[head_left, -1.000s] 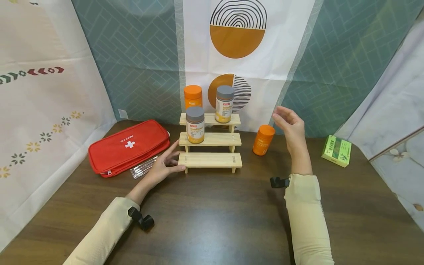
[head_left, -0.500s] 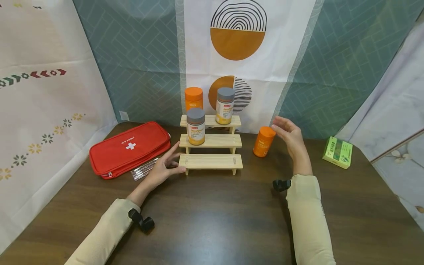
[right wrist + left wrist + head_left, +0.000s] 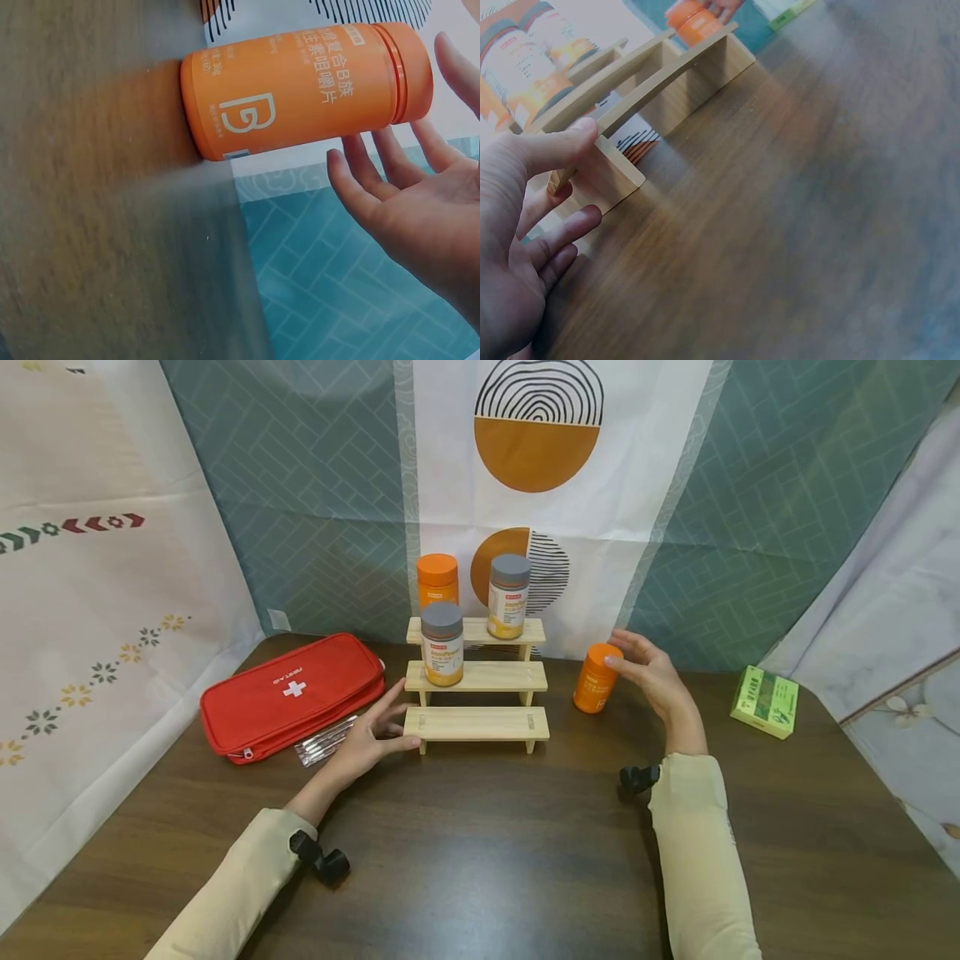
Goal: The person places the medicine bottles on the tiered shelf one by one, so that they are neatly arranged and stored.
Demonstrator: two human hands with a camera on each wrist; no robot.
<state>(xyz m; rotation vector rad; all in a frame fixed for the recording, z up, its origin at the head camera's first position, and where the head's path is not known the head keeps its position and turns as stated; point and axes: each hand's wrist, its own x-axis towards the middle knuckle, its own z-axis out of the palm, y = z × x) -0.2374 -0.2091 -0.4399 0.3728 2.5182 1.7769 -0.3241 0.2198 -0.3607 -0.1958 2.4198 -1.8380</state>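
A three-tier wooden display stand [image 3: 480,722] is on the table, its lowest step held at the left end by my left hand [image 3: 363,745]. In the left wrist view the thumb lies against the step's end [image 3: 564,178], with fingers around and below it. Right of the stand, an orange supplement bottle [image 3: 595,683] stands upright. My right hand [image 3: 658,680] is around its upper part, thumb near the cap. The right wrist view shows slightly bent fingers [image 3: 364,169] beside the bottle and a gap between thumb and cap.
A grey-capped jar [image 3: 442,652] is on the middle step. Another grey-capped jar [image 3: 508,602] and an orange-capped jar [image 3: 437,575] occupy the top step. A red first-aid pouch [image 3: 294,689] and packaged swabs [image 3: 324,742] lie left; a green box [image 3: 765,702] lies right.
My right hand has come down and leftward to the orange bottle, its thumb now in front of the cap. The left hand stays at the stand.
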